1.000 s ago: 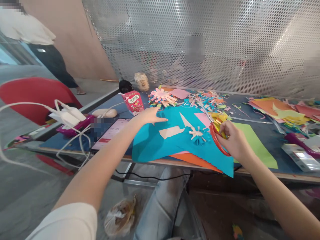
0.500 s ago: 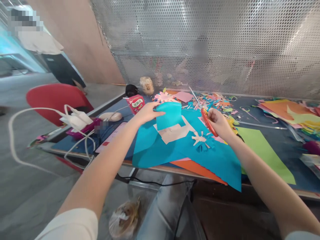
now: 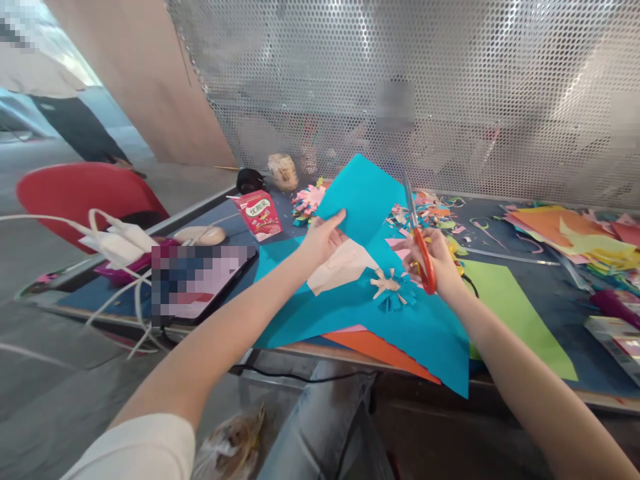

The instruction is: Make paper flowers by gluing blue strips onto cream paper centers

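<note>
My left hand [image 3: 325, 241] pinches the lower left corner of a blue paper piece [image 3: 361, 197], raised above the table. To its right, my right hand [image 3: 434, 257] holds red-handled scissors [image 3: 424, 261], blades pointing up and away. Under my hands lies a large blue sheet [image 3: 320, 317]. On it rest a pale pink paper piece [image 3: 340, 268] and a fringed blue and pink paper flower [image 3: 393, 289]. A pink fringed flower [image 3: 309, 199] sits behind my left hand.
A red drink box [image 3: 260, 215], a tablet [image 3: 210, 283] and white chargers with cables [image 3: 117, 243] are on the left. Green paper [image 3: 517, 313] and a coloured paper pile [image 3: 575, 230] lie right. A perforated metal panel [image 3: 450, 80] stands behind; a person [image 3: 75, 123] is at far left.
The blue piece in my left hand has been lifted and turned, now showing wider and slanted. The scissors have swung more upright. The whole view has shifted slightly to the right.
</note>
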Tool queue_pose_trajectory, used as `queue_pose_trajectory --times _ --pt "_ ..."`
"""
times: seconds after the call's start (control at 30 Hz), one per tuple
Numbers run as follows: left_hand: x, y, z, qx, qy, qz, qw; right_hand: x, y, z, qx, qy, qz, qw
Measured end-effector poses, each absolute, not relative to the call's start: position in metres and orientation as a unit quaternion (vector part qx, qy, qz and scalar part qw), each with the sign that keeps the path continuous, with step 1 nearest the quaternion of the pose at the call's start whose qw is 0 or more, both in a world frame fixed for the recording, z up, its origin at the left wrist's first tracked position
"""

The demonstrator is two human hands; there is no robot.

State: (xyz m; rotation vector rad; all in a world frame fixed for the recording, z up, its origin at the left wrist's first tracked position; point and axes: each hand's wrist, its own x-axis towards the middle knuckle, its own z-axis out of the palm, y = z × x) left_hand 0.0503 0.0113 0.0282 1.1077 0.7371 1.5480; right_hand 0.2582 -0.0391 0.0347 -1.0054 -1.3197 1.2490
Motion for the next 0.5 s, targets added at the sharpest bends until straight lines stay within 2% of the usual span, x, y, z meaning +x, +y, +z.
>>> queue_pose_trajectory --times 0.07,0.17,0.27,0.4,0.5 --pt "0.06 0.003 0.017 0.454 0.279 0.614 0.582 0.254 -0.041 0.032 -0.416 -0.541 0.512 0.522" --pt "0.065 -0.006 0.012 0.464 0.282 0.541 0.642 0.252 -0.04 0.03 -0.426 -0.543 0.438 0.577" --pt "0.062 -0.009 0.017 0.45 0.292 0.537 0.651 0.254 -0.038 0.031 -0.434 -0.548 0.388 0.601" --pt "0.062 -0.012 0.023 0.435 0.287 0.57 0.635 0.253 -0.04 0.03 -0.439 -0.535 0.426 0.583" --pt "0.063 -0.013 0.018 0.459 0.293 0.552 0.631 0.25 -0.042 0.029 -0.428 -0.547 0.414 0.588"
